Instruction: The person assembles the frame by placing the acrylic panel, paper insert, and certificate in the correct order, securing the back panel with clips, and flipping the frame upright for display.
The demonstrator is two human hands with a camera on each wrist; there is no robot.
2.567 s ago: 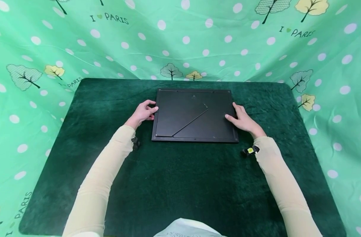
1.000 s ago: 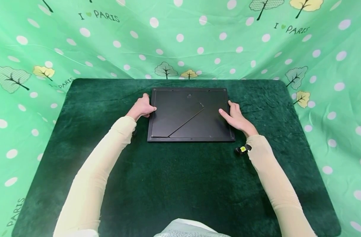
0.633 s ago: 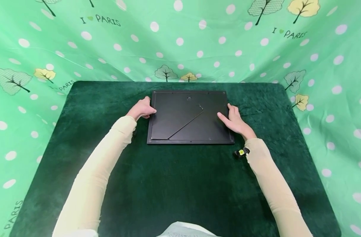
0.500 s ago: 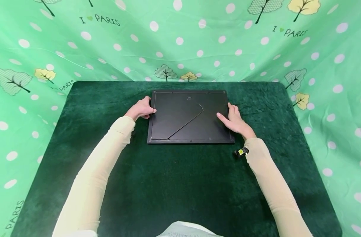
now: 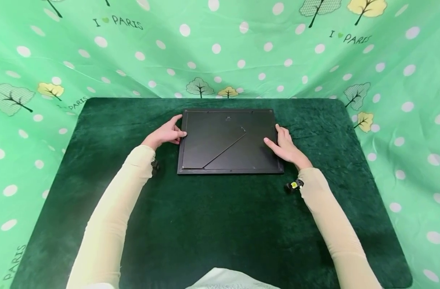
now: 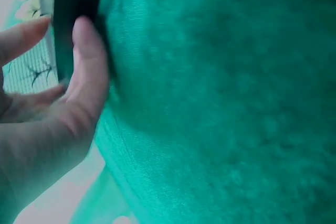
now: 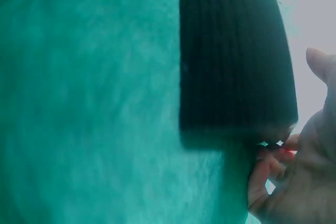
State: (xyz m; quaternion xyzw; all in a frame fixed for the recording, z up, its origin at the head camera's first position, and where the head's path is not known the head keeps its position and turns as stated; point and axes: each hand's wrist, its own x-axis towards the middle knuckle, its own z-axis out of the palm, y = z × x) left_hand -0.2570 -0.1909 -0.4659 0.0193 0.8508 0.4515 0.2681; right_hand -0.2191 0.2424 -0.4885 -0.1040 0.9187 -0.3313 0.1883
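Observation:
A black picture frame (image 5: 223, 140) lies face down, its hinged stand folded flat against the back. In the head view my left hand (image 5: 167, 131) is at its left edge: the thumb touches the border, and the index finger reaches along the side toward the far corner. The left wrist view has the thumb (image 6: 86, 38) against the dark edge. My right hand (image 5: 286, 147) is at the right edge, fingers along the side and thumb over the back. In the right wrist view that thumb (image 7: 317, 64) stands apart from the frame. The frame's face is hidden.
A dark green cloth (image 5: 220, 224) covers the table under the frame. Green polka-dot curtains (image 5: 216, 48) hang behind and at both sides. A small black wrist camera (image 5: 290, 186) sits on the right wrist, another (image 5: 155, 166) on the left.
The left hand has shifted slightly outward, its wrist drawn left and its index finger straighter. The right hand stays at its edge. The frame's slight shift in view goes with the head's movement.

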